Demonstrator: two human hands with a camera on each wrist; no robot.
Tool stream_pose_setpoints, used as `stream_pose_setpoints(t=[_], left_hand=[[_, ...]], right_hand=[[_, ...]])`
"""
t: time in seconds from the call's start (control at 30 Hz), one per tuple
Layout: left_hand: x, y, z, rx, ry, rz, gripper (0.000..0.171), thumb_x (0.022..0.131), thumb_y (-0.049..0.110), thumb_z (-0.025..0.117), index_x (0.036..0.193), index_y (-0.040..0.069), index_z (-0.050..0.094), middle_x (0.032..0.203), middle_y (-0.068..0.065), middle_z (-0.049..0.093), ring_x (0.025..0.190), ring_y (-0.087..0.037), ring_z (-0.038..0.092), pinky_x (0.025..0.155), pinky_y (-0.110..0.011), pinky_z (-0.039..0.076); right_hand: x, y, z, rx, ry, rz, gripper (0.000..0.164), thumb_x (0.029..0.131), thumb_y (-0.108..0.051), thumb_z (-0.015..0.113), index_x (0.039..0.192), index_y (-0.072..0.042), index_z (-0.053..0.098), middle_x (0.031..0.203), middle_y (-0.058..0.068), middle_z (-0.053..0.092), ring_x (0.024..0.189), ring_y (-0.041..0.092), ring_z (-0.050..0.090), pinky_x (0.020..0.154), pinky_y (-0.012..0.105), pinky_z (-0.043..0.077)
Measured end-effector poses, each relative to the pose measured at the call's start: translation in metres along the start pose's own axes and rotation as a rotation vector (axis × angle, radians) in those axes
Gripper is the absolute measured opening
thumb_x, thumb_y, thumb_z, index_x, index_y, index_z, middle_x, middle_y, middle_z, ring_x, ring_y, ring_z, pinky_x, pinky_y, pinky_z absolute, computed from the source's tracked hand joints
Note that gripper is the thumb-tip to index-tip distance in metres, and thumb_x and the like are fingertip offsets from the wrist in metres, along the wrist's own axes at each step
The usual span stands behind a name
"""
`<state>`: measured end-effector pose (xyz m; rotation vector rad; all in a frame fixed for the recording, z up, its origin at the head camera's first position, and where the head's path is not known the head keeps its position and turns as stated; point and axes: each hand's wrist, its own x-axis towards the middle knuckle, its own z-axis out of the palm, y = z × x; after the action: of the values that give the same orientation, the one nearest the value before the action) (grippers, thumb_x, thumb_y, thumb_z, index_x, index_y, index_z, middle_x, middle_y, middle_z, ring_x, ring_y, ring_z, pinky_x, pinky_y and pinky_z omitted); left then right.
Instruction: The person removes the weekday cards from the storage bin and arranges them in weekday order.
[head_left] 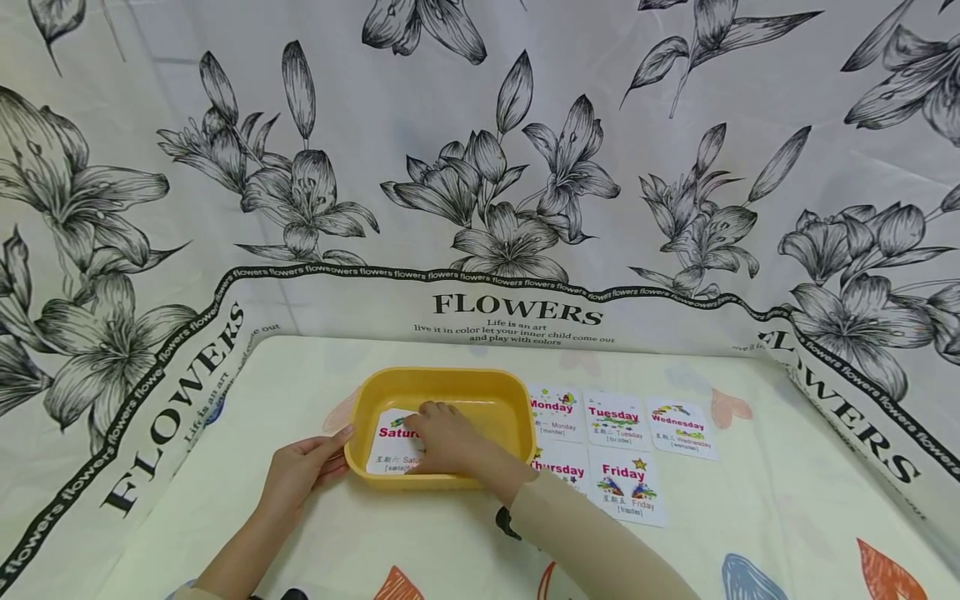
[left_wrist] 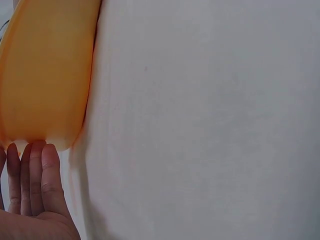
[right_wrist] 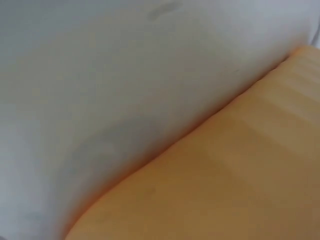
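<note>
A yellow plastic tray (head_left: 450, 382) stands on the table, with a white card (head_left: 386, 454) inside its left part, printed "Satur..." in red. My right hand (head_left: 442, 437) reaches over the tray's front rim and grips that card, its fingers bent at the card's right side and covering the end of the word. My left hand (head_left: 303, 467) is at the tray's left end. In the left wrist view, the straight fingers (left_wrist: 50, 172) of this hand touch the tray's outer wall (left_wrist: 47, 75). The right wrist view has only the tray's outer wall (right_wrist: 240, 180) and cloth.
Right of the tray lie several day cards in two rows: Monday (head_left: 555, 415), Tuesday (head_left: 613, 421) and Wednesday (head_left: 681, 429) behind, Thursday (head_left: 566, 468) and Friday (head_left: 626, 487) in front. A pale cloth with leaf shapes covers the table (head_left: 765, 483). A flower-printed curtain (head_left: 337, 300) hangs behind.
</note>
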<state>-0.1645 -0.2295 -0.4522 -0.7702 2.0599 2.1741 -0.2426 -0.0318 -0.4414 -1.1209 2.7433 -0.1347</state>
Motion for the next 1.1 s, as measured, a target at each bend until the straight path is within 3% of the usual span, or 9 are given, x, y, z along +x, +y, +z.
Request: stream_pose_setpoints(t=[0.4, 0.6, 0.73, 1.1], left_hand=[[0.0, 0.002, 0.001, 0.003, 0.002, -0.004, 0.044, 0.076, 0.039, 0.071, 0.093, 0.0, 0.063, 0.072, 0.005, 0.069, 0.067, -0.007, 0.067, 0.066, -0.023, 0.057], [-0.001, 0.001, 0.001, -0.007, 0.008, 0.007, 0.041, 0.076, 0.037, 0.072, 0.092, 0.0, 0.064, 0.07, 0.005, 0.069, 0.065, -0.008, 0.067, 0.065, -0.023, 0.057], [-0.002, 0.001, 0.001, -0.008, 0.006, 0.008, 0.042, 0.077, 0.037, 0.071, 0.094, -0.001, 0.064, 0.07, 0.004, 0.069, 0.065, -0.008, 0.067, 0.065, -0.023, 0.057], [0.0, 0.0, 0.0, -0.01, 0.007, -0.002, 0.044, 0.076, 0.038, 0.072, 0.095, -0.001, 0.064, 0.07, 0.005, 0.069, 0.065, -0.008, 0.067, 0.065, -0.023, 0.057]], right_hand=[[0.003, 0.002, 0.0, -0.015, 0.019, -0.029, 0.066, 0.068, -0.052, 0.073, 0.123, -0.019, 0.055, 0.119, 0.005, 0.05, 0.105, 0.018, 0.045, 0.094, 0.027, 0.043], [0.003, 0.004, -0.001, 0.029, 0.005, -0.024, 0.065, 0.066, -0.05, 0.074, 0.121, -0.02, 0.057, 0.118, 0.006, 0.05, 0.102, 0.017, 0.044, 0.086, 0.022, 0.045], [0.001, 0.009, -0.001, 0.058, 0.008, -0.034, 0.071, 0.065, -0.055, 0.073, 0.124, -0.019, 0.055, 0.12, 0.007, 0.049, 0.103, 0.017, 0.044, 0.087, 0.022, 0.045], [-0.012, 0.014, -0.039, 0.192, 0.01, -0.038, 0.084, 0.06, -0.057, 0.075, 0.129, -0.016, 0.05, 0.128, 0.005, 0.041, 0.109, 0.015, 0.041, 0.095, 0.024, 0.043]])
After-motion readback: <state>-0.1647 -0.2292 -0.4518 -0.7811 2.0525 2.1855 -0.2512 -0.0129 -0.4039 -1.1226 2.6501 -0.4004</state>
